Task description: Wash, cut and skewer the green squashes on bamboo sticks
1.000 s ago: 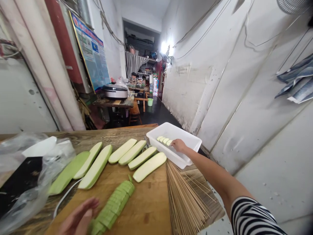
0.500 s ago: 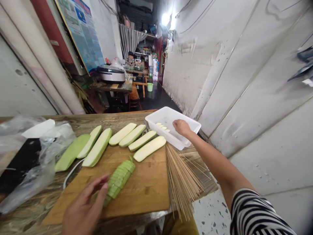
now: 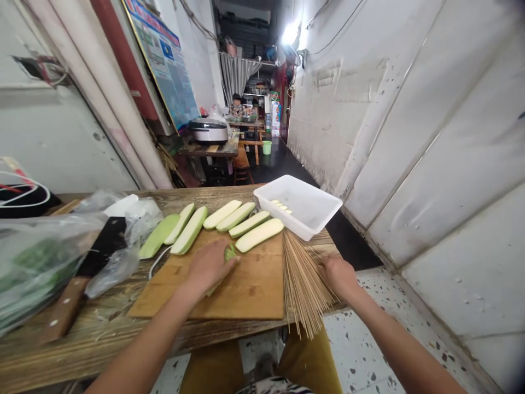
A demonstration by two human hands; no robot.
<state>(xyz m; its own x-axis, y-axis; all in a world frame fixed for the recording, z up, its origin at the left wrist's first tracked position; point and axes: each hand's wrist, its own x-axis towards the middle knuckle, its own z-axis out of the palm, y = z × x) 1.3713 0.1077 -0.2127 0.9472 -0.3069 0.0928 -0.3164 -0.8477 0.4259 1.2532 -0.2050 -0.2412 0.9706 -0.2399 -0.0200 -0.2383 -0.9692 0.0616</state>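
Left hand (image 3: 211,266) cupped over sliced green squash (image 3: 229,253) on wooden cutting board (image 3: 256,290), grip unclear, long axis diagonal to far right; right hand (image 3: 338,277) clenched on fanned bamboo skewers (image 3: 303,284), tips down past table edge (image 3: 164,338)

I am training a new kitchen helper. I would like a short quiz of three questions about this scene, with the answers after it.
1. Which hand touches the skewers?
2. True or false: the white tub holds a few squash slices.
3. Fill in the missing word: the knife lies to the ____ of the cutting board in this view.

Key: 1. The right hand. 2. True. 3. Left.
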